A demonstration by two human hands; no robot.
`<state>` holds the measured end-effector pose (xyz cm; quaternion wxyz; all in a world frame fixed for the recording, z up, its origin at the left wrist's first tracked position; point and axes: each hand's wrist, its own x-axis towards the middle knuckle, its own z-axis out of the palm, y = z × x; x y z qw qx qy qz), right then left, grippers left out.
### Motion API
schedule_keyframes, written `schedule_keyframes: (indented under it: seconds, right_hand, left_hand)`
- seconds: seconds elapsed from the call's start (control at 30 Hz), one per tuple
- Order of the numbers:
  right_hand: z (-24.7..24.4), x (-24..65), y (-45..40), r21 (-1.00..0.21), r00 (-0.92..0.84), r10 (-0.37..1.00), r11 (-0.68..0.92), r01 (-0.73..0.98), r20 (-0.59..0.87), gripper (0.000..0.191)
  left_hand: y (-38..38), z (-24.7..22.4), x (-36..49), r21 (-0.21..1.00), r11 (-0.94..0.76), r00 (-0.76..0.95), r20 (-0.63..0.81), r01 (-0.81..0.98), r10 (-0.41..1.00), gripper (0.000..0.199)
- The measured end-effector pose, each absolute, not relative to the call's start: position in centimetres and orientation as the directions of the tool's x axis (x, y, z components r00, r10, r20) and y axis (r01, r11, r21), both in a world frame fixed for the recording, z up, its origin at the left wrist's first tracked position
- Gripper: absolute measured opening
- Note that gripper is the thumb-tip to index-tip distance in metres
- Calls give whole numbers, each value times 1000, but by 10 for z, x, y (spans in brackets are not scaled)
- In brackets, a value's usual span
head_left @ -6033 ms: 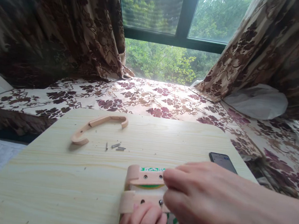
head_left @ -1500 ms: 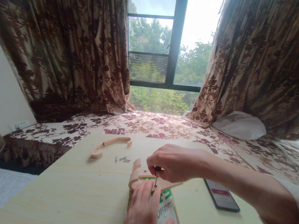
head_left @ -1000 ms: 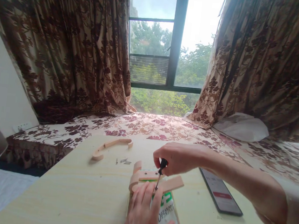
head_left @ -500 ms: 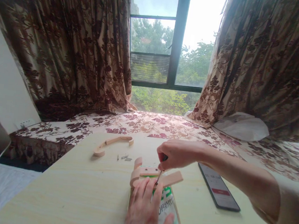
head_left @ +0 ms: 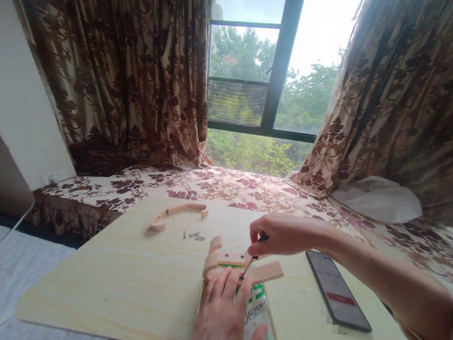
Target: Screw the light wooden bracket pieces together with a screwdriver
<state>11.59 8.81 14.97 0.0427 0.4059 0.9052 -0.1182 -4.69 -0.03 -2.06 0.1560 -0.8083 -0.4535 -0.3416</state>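
Observation:
My right hand (head_left: 274,237) is closed round the dark handle of a screwdriver (head_left: 248,270). Its shaft slants down and its tip meets the wooden part close to my left fingertips. Stretched out and lying flat, my left hand (head_left: 223,314) presses on the near edge of the pale wooden assembly (head_left: 267,273), which has a curved end at its left and two dark holes along its far strip. Under the assembly and my palm lies a white and green printed packet (head_left: 262,323). My left fingers hide part of the wood and the exact contact of the tip.
A curved wooden piece (head_left: 178,210) and several small screws (head_left: 194,235) lie at the far left of the pale table (head_left: 127,288). A phone (head_left: 338,293) lies beside my right forearm. Beyond the table is a flower-patterned covered ledge (head_left: 241,185) with a white bag (head_left: 380,198).
The whole view has shifted slightly. My right hand has turned on the screwdriver, so more of its dark handle shows and the shaft leans more. My left hand keeps its place on the wood.

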Motion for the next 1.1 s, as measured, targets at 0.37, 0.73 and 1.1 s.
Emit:
schedule_keyframes:
  seconds: [0.37,0.73,1.1]
  right_hand:
    - [146,125,90,-258,-750,639,705,660,-171,20]
    - [146,119,86,-183,-671,719,646,741,-179,19]
    - [145,127,85,-236,-728,681,697,677,-80,17]
  left_hand:
    - [0,-28,-49,114,-539,371,606,835,703,58]
    - [0,-29,-50,127,-525,366,582,841,726,59]
    - [1,-30,-49,81,-530,365,637,844,679,63]
